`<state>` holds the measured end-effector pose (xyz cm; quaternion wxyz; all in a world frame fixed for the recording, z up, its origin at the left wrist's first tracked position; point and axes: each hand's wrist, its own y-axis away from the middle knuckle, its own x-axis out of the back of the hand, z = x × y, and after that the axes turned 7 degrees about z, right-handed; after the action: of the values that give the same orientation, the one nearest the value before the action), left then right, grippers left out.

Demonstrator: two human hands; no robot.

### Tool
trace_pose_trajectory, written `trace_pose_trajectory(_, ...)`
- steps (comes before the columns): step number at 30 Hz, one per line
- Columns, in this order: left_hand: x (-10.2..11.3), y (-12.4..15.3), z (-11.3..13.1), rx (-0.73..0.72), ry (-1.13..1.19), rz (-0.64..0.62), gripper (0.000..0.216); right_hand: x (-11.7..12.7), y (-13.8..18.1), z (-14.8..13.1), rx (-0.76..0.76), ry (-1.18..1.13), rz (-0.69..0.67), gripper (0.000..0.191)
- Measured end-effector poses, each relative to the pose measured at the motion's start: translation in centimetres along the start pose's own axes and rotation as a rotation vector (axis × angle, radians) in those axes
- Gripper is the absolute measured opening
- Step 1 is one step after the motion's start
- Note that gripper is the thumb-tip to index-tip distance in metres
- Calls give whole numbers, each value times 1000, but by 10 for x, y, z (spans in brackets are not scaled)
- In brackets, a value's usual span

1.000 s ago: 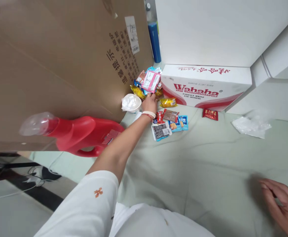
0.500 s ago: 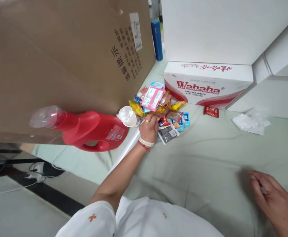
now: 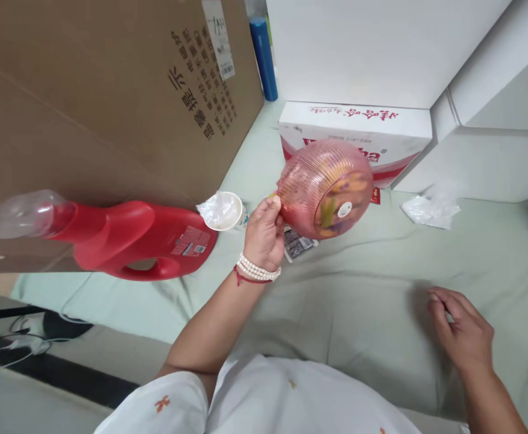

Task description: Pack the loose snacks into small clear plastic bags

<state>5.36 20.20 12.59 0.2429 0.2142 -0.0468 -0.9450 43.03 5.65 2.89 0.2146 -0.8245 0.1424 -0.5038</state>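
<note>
My left hand (image 3: pixel 264 232), with a bead bracelet on the wrist, grips the rim of a pink see-through bowl (image 3: pixel 327 187). The bowl is lifted and tipped so its underside faces me, with colourful snack packets showing through it. A dark snack packet (image 3: pixel 298 244) lies on the pale green sheet just under the bowl. My right hand (image 3: pixel 460 328) rests on the sheet at the lower right, fingers loosely curled, holding nothing I can make out.
A red detergent bottle (image 3: pixel 128 241) lies on its side at the left beside a large cardboard box (image 3: pixel 87 102). A white cup (image 3: pixel 223 211) holds crumpled plastic. A Wahaha box (image 3: pixel 358 120), a blue bottle (image 3: pixel 264 57) and a plastic wrapper (image 3: pixel 431 208) sit farther back.
My left hand has pulled back from the snack pile and lifted the pink bowl, tipping it up. The packets formerly heaped on the sheet now show inside the bowl. My right hand barely moved.
</note>
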Motion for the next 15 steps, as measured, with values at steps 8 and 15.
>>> trace_pose_trajectory(8, -14, -4, -8, 511, 267, -76, 33, -31, -49, -55, -532, -659, -80, 38)
trace_pose_trajectory(15, -7, 42, -55, 700, 183, -145, 26, -27, -84, -94, -731, -1213, -75, 56)
